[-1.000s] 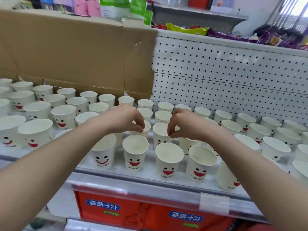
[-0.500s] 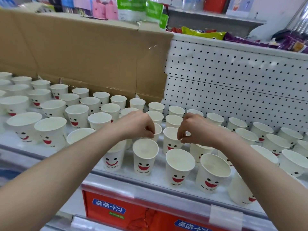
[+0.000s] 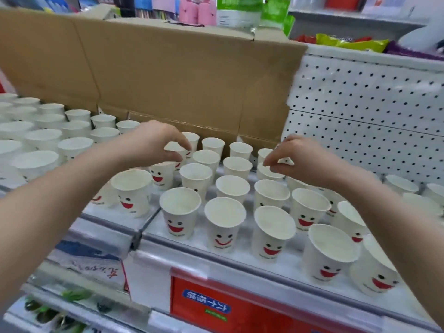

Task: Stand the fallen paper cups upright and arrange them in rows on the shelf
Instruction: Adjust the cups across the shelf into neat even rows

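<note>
Many white paper cups with red smiley faces stand upright in rows on the white shelf (image 3: pixel 242 257). My left hand (image 3: pixel 153 143) reaches over the middle rows, and its thumb and forefinger pinch the rim of a slightly tilted cup (image 3: pixel 158 176). My right hand (image 3: pixel 302 157) hovers over the rows further right, its fingertips pinching the rim of another cup (image 3: pixel 270 173). Upright cups such as one front cup (image 3: pixel 180 212) fill the front rows. I see no cup lying on its side.
A tall brown cardboard box (image 3: pixel 168 75) stands along the back of the shelf. To its right is a white pegboard back panel (image 3: pixel 372 111). A red price label (image 3: pixel 216 306) runs under the shelf edge. Packaged goods sit on the shelf above.
Both hands have moved toward the back rows and spread further apart. My view has swung, so the cups and box now sit further right in the frame.
</note>
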